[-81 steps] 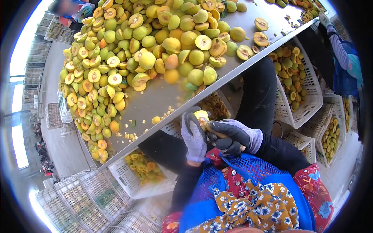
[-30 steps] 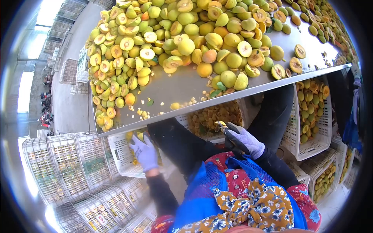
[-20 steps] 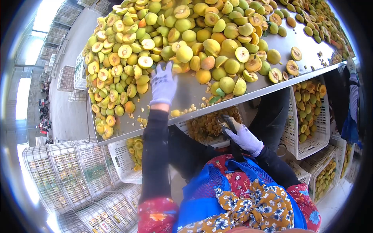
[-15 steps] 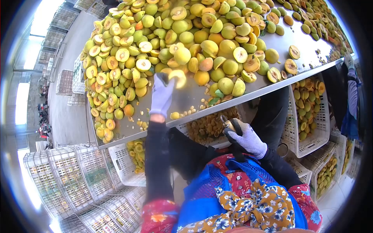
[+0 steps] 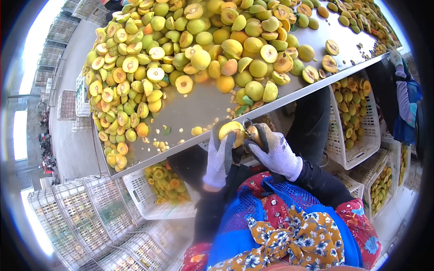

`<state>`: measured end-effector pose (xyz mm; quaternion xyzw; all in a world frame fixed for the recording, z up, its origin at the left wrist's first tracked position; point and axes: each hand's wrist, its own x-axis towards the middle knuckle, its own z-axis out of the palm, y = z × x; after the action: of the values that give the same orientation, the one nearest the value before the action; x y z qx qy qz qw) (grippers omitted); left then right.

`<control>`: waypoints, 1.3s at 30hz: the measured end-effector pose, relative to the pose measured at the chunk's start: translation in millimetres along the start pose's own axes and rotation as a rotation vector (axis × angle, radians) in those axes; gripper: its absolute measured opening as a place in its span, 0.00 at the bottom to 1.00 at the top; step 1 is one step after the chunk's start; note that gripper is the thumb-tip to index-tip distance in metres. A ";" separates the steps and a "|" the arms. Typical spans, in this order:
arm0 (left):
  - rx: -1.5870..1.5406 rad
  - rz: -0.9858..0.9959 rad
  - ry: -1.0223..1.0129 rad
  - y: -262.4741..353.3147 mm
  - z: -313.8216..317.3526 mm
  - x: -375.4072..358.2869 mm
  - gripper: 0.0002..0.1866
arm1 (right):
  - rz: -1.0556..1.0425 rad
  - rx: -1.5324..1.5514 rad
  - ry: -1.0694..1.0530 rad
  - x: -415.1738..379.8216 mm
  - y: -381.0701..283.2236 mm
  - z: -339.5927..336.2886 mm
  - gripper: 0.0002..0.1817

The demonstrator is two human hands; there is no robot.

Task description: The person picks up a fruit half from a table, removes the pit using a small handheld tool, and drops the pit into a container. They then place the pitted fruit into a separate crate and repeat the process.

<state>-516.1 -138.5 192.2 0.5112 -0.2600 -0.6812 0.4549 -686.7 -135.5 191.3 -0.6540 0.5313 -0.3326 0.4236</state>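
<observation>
In the head view my left hand, in a pale lilac and grey work glove, grips a yellow peach half just below the table edge. My right hand, gloved alike, is closed around a small pitting tool with a metal loop. The loop is at the right side of the peach half; the gloves partly hide both. Above my hands, a heap of whole and halved yellow-green peaches covers much of the metal table. A cut half lies face up at the heap's near side.
Small pale pits lie scattered along the table. Below its edge stand a white crate with peach halves at left and another crate at right. Stacked crates fill the lower left. A co-worker's gloved hand is far right.
My left hand has come back from the heap, down and right, and now holds a peach half against the tool. My right hand has moved slightly left and up with the tool.
</observation>
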 end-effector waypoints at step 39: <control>0.676 0.632 0.043 -51.0 -2.1 -8.9 0.17 | 1.149 1.974 -0.906 -27.4 26.2 -8.7 0.22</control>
<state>-531.6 -107.4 153.8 0.5406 -0.6010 -0.3754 0.4535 -711.1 -112.4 171.6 0.2196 0.0678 -0.1001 0.9681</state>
